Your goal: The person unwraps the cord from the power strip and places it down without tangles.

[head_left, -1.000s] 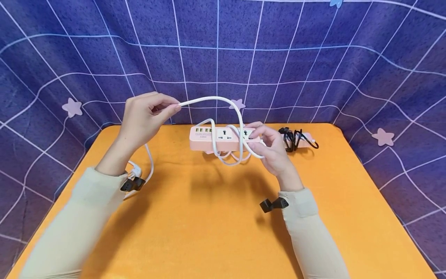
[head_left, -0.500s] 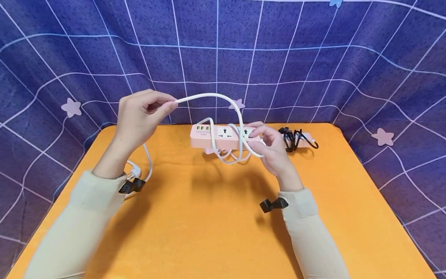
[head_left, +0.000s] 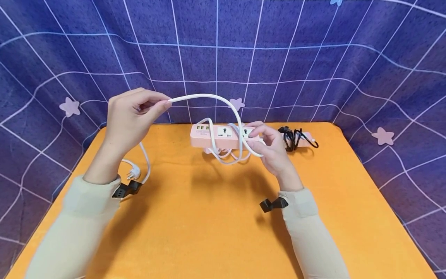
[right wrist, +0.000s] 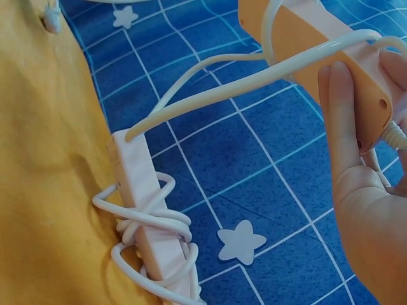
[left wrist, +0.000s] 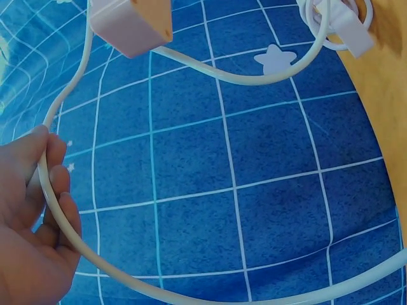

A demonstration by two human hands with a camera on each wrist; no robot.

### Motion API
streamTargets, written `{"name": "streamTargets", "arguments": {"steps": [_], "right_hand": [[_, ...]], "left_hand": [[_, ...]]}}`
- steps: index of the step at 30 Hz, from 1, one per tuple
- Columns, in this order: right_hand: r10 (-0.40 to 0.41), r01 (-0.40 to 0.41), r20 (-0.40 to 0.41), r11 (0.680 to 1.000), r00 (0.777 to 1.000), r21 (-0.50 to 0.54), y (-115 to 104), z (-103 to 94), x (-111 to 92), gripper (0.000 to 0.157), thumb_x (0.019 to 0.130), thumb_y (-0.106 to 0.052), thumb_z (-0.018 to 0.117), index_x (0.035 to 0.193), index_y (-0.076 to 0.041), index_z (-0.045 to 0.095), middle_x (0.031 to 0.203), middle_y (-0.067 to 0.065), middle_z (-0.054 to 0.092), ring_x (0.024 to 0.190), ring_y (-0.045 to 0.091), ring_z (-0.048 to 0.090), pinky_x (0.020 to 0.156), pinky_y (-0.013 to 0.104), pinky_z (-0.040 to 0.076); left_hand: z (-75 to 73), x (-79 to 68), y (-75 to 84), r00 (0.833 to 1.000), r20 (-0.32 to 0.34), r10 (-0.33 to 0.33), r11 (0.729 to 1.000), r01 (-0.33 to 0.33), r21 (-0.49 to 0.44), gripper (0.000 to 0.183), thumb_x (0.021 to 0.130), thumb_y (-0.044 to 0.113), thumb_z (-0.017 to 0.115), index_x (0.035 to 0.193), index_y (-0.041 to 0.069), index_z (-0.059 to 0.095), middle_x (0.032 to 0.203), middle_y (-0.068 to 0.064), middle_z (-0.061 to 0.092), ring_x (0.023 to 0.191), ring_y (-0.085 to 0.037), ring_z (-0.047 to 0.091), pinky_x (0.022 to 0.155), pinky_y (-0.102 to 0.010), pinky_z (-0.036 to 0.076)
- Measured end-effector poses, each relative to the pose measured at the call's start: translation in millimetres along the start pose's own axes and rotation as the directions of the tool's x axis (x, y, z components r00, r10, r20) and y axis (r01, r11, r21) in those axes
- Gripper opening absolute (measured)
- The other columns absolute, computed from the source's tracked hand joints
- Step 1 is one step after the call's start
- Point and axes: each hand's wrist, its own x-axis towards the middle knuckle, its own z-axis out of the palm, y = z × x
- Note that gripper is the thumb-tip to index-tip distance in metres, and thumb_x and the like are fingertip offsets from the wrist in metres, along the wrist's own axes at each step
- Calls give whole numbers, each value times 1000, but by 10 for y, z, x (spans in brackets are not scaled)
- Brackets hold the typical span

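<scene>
My right hand point(head_left: 273, 151) grips the right end of a pink power strip point(head_left: 200, 142), held up over the table's back part, its sockets and USB ports showing. White cord point(head_left: 202, 95) loops around the strip and passes by the right fingers. Off to the left, my left hand point(head_left: 130, 112) pinches that cord between thumb and fingers, so it arches between the two hands. In the left wrist view the cord point(left wrist: 114, 272) runs along the left fingers. Beyond the left hand the cord drops to the table, where a white plug point(head_left: 134, 171) lies beside the left sleeve.
Behind the held strip, another pink power strip point(right wrist: 149, 190) wrapped in white cord lies at the table's back edge. Right of my right hand, a bundled black cord point(head_left: 294, 139) sits by another pink piece point(head_left: 306, 140). A blue grid-patterned curtain point(head_left: 195, 35) surrounds the orange table point(head_left: 223, 232).
My left hand has moved left with the cord, and the cord's arch has stretched out leftward. The plug has shifted slightly left. My right hand and the strip have barely moved.
</scene>
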Motion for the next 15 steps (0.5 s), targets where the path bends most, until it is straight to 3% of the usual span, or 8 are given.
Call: {"name": "streamTargets", "arguments": {"steps": [8,15], "right_hand": [[4,-4,4,1000,1000,2,15,-27,-22,32,82,12,64,94,-15,76,124,9,66,115,24,63,89,25,59],[-18,18,-18,1000,1000,-5,-7,-15,5,30,84,11,65,95,-15,76,123,9,65,114,24,65,88,25,59]], "left_hand": [[-26,-37,90,1000,-2,14,1000,-14,4,6,93,17,85,97,13,86,74,3,63,69,-7,45,63,-21,31],[-59,-31,255,999,-32,25,998,-26,-53,5,92,8,84,96,10,86,76,-2,66,71,-2,47,67,-19,34]]}}
